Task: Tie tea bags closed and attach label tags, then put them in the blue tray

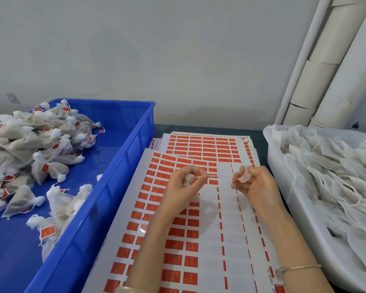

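Tea bags point(36, 144) already tagged heap the blue tray point(114, 112) leftward; left fingers point(199, 176) grip one bag point(188, 179), right fingers point(237, 184) pinch a label point(244, 176); untied bags point(325, 176) wait rightward.

Your dark tabletop point(209, 127) carries a blue plastic tray point(123, 166) at left, overlapping white sheets of red label stickers point(232, 240) in the middle, a white plastic tub point(277, 157) at right

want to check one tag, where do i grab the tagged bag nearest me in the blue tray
Pinch the bag by its bunched white top, just left of the red tag, coming straight down. That gathered neck is the narrow part and lies uppermost. The soft body slumps beside the tray wall, which blocks a reach from the right.
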{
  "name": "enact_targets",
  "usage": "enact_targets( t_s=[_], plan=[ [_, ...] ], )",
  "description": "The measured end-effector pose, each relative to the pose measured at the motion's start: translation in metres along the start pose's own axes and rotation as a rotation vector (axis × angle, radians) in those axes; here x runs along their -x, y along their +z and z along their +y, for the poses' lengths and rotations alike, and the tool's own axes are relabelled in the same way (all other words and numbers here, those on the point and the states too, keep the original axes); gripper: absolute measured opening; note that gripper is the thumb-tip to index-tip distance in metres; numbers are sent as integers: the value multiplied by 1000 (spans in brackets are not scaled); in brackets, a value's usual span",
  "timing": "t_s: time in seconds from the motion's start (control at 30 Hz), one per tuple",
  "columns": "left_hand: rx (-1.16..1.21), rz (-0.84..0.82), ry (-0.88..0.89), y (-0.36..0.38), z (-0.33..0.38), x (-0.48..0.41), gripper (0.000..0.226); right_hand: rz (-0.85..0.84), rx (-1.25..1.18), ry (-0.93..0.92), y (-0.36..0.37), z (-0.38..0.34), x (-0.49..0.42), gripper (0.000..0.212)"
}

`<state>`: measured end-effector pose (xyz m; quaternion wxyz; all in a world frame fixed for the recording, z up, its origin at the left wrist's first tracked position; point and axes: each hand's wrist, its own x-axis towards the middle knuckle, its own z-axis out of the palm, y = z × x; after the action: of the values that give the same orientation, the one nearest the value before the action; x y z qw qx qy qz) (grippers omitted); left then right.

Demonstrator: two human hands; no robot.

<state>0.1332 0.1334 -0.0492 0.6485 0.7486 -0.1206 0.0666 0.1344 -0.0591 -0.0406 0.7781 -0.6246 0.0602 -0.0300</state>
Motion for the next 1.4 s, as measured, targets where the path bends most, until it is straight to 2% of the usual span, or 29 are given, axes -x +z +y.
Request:
enact_targets(
  t_s=[0.13, 0.2, 0.27, 0.4, 0.7, 1.13, 1.4],
  plan=[
    [-38, -39, -30, 1, -1, -2, 2, 243, 162, -7, -3, 5, -13, 1],
    [-53, -88, -45, 3, -1, -2, 2, 299, 295, -106, -2, 9, -13, 7],
    [-65, -131, -50, 4, -1, -1, 1, 255, 349, -180, 2, 11, -7, 7],
    [-73, -187, -14, 6, -1, 1, 3, 159, 311, -178, 12, 12, 2, 9],
    [-76, -118, 11, 8, -3, 0, 1, 26, 401, -110, 23, 10, 8, 6],
    [-121, -73, -14, 5, -6, -3, 8, 0, 404, -140, 19, 11, 7, 4],
    [-122, -104, -58, 6, -5, -2, 10, -13, 396, -134, 17, 15, 5, 6]
  ],
)
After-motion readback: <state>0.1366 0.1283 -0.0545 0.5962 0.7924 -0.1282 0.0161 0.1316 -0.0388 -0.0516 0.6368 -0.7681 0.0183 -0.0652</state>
